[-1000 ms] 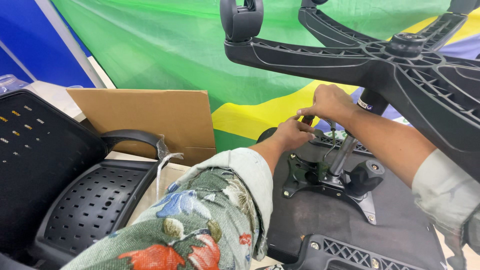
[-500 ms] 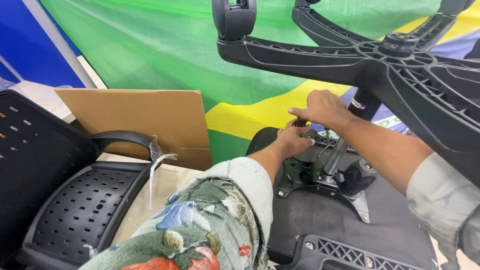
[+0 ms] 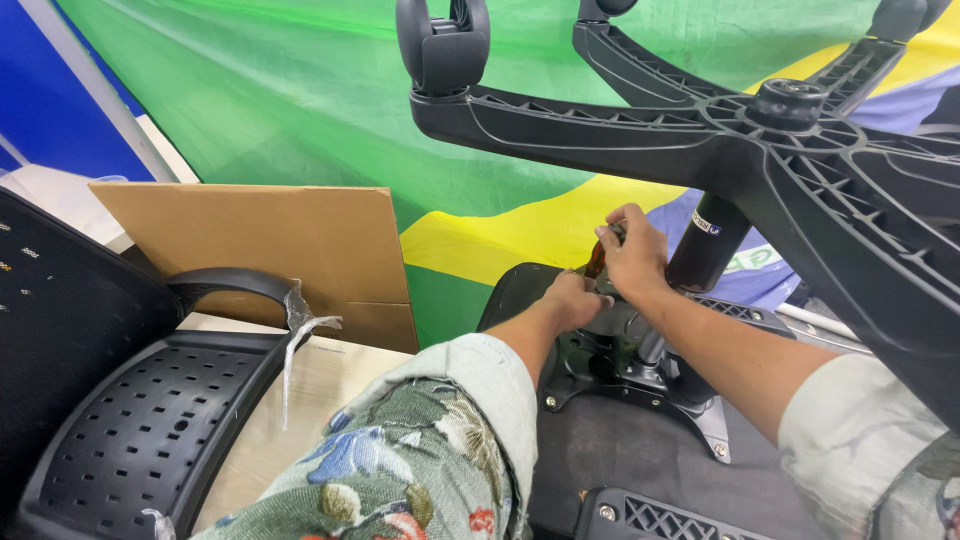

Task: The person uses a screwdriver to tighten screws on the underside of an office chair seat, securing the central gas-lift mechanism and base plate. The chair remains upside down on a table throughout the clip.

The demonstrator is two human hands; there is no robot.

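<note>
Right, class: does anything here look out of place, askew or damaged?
The chair lies upturned, its star base and castor in the air. Both hands, left and right, are at the mechanism. Torn plastic wrap dangles from a loose armrest.

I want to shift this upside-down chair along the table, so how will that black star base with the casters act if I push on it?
The star base looks stiff: thick ribbed arms. It sits high on the gas cylinder above the seat, so it is probably top-heavy and apt to tip. The caster hangs in the air, so it would likely spin, not roll.
</note>
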